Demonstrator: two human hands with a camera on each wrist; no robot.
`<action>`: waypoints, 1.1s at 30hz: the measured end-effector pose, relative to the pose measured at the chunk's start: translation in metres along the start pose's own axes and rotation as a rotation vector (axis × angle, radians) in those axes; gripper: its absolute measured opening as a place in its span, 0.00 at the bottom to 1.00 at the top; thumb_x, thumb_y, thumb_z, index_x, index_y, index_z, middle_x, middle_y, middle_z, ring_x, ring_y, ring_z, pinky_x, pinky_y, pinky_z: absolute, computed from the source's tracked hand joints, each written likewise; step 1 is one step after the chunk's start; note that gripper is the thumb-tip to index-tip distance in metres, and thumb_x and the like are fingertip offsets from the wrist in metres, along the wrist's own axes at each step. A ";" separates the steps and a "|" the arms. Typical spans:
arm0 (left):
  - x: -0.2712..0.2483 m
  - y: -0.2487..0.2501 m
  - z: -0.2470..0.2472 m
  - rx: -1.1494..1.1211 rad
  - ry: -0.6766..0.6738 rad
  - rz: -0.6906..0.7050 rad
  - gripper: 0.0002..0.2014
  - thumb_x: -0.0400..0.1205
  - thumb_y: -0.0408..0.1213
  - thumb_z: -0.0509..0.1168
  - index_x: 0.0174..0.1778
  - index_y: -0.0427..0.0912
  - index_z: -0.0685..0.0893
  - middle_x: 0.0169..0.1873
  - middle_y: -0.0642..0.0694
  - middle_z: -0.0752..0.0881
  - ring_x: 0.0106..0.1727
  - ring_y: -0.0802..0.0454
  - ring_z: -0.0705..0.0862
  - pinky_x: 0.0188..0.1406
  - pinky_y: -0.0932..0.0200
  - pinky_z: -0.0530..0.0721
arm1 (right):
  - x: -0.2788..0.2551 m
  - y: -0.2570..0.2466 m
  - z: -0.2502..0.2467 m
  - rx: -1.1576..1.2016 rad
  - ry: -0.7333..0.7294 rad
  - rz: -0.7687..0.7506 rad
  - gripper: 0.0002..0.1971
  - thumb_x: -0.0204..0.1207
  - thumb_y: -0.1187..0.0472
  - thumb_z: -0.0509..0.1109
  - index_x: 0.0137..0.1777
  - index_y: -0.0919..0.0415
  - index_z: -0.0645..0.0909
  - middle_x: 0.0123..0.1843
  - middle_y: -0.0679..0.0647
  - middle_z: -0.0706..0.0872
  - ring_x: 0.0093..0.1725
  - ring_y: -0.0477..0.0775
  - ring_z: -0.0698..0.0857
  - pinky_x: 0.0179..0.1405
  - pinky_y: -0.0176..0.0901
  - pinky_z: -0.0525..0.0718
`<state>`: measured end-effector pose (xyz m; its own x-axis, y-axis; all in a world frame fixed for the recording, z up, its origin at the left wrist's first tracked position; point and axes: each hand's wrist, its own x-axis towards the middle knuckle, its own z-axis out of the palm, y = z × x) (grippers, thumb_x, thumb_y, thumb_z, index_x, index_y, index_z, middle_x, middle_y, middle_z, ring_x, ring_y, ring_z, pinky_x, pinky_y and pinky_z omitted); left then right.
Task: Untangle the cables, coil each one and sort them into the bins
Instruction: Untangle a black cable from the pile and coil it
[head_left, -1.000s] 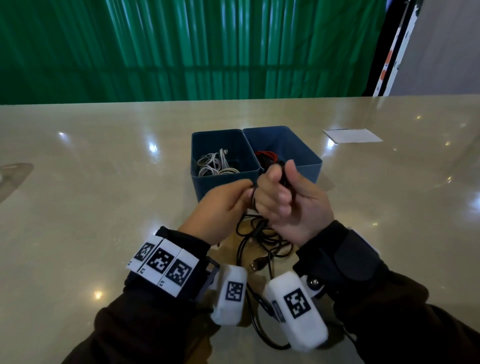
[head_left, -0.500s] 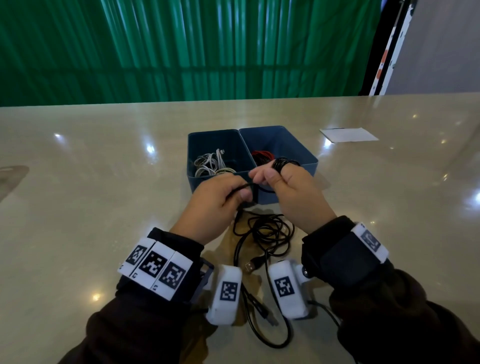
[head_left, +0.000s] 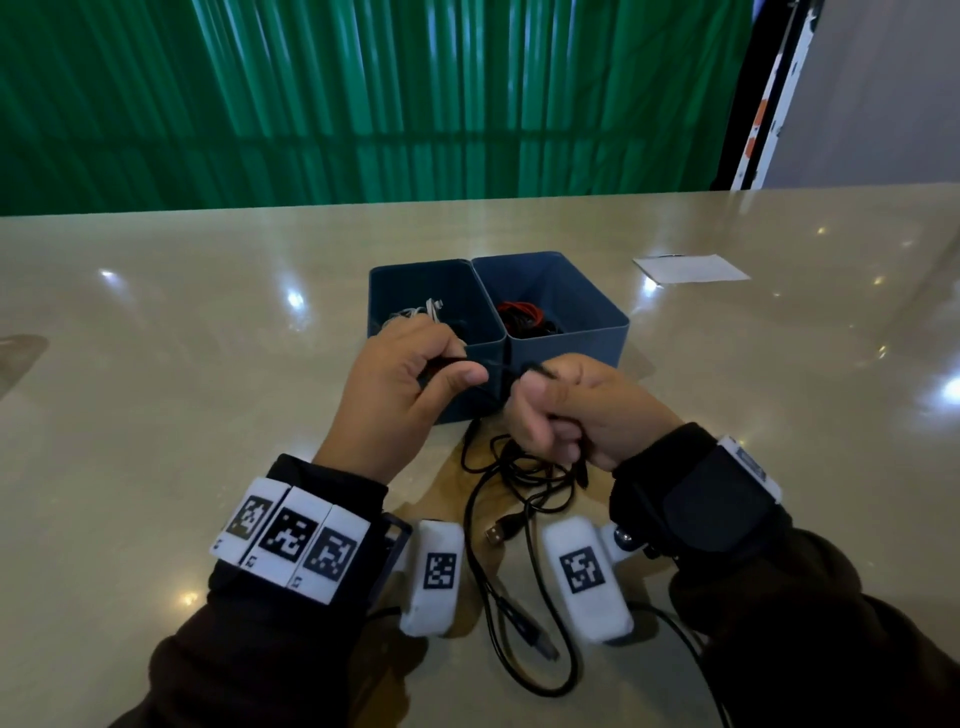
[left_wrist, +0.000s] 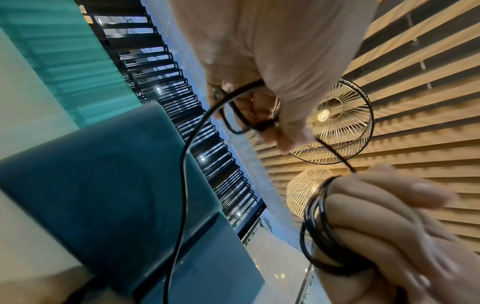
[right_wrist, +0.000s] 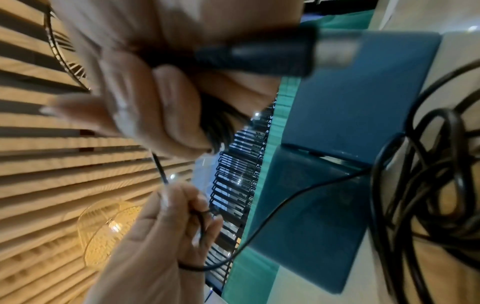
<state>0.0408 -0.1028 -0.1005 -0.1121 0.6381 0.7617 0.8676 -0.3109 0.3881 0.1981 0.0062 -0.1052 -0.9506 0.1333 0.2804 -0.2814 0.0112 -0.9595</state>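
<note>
black cable (head_left: 524, 483) | blue bins (head_left: 571, 332) | red cable (head_left: 519, 312) | white cable (head_left: 421, 312) | beige table (head_left: 156, 364)

— What's around me?
— A glossy beige table (head_left: 156, 364) under spotted light, green corrugated wall (head_left: 363, 104) behind.
— And above me?
— Wooden ceiling slats (left_wrist: 415, 102), two woven wire lamps (left_wrist: 335, 121), one bulb lit.

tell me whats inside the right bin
In the right bin lie a red cable and black cable, bundled together. The near wall hides the floor in front, so I cannot count them.
</note>
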 end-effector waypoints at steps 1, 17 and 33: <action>0.000 -0.002 0.000 0.038 -0.008 -0.006 0.12 0.81 0.53 0.59 0.37 0.50 0.76 0.33 0.64 0.73 0.37 0.62 0.69 0.40 0.73 0.67 | 0.000 -0.001 -0.002 0.064 0.058 -0.055 0.21 0.77 0.46 0.66 0.27 0.57 0.79 0.20 0.44 0.67 0.18 0.44 0.66 0.21 0.32 0.66; 0.002 0.003 -0.009 -0.563 0.365 -0.372 0.12 0.81 0.30 0.54 0.33 0.41 0.76 0.24 0.55 0.77 0.29 0.54 0.75 0.32 0.63 0.76 | 0.005 0.004 -0.021 -0.319 0.876 0.106 0.22 0.86 0.57 0.57 0.28 0.61 0.72 0.16 0.44 0.65 0.18 0.44 0.65 0.18 0.32 0.64; -0.003 -0.005 -0.009 -0.056 0.047 -0.423 0.15 0.86 0.39 0.58 0.36 0.51 0.85 0.25 0.62 0.79 0.31 0.67 0.76 0.33 0.71 0.69 | 0.006 0.001 -0.014 -0.230 0.836 -0.058 0.22 0.86 0.57 0.55 0.29 0.60 0.72 0.19 0.49 0.64 0.19 0.45 0.66 0.20 0.31 0.66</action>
<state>0.0322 -0.1098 -0.1001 -0.4757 0.6852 0.5516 0.7127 -0.0673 0.6982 0.1940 0.0211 -0.1047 -0.5025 0.8095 0.3036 -0.2069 0.2283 -0.9513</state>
